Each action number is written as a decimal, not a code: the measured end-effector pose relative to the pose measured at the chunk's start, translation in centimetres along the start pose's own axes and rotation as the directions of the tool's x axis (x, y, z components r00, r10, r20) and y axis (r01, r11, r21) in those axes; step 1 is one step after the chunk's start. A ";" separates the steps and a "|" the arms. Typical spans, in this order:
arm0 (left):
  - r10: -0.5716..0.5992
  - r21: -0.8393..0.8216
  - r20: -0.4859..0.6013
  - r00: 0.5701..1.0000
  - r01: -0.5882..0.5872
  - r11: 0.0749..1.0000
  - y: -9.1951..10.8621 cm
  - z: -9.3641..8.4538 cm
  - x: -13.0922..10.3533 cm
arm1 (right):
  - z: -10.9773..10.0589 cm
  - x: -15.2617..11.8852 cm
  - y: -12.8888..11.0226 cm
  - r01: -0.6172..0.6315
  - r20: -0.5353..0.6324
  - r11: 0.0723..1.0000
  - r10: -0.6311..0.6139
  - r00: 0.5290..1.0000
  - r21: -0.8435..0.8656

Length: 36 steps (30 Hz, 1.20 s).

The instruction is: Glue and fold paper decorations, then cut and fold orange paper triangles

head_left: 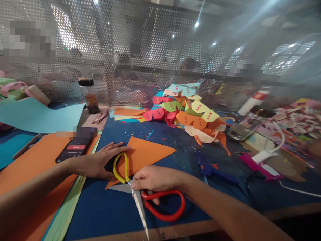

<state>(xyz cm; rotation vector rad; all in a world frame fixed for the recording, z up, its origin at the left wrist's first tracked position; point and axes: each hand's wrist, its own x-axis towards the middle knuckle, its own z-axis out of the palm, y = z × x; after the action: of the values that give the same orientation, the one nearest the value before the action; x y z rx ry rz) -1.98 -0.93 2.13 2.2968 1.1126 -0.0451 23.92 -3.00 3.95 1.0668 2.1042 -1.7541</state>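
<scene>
A folded sheet of orange paper point(149, 151) lies on the blue tabletop in front of me, one pointed corner toward the right. My left hand point(102, 163) rests along its left side, fingers stretched out flat with the tips on the paper. My right hand point(158, 178) is closed around the middle of a pair of scissors point(139, 202), near the pivot. One scissor handle is yellow, the other red, and the blades are spread apart. The yellow loop lies over the paper beside my left hand; one blade points toward the table's front edge.
Cut paper shapes point(182, 112) are heaped at the back. A blue glue gun point(218, 171) and a pink power strip point(261, 167) lie right. Left are a phone point(76, 145), large orange sheets point(43, 165) and a jar point(89, 97). Another jar point(248, 125) leans at right. Perforated metal point(152, 39) stands behind.
</scene>
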 end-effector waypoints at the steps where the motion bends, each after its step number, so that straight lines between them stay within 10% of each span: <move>1: 0.008 0.003 -0.004 1.000 -0.008 1.000 0.0 0.0 0.0 | 0.0 0.0 0.0 0.004 -0.002 1.000 -0.004 1.000 -0.005; 36: 0.017 0.010 0.004 1.000 -0.017 1.000 0.4 -0.2 -0.1 | 0.0 0.1 0.1 0.006 0.010 1.000 -0.006 1.000 -0.008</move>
<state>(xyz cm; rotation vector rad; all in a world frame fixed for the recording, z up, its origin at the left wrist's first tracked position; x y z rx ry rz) -1.82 -1.12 2.54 2.3141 1.0933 -0.0490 23.95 -2.95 3.80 1.0485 2.1097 -1.7481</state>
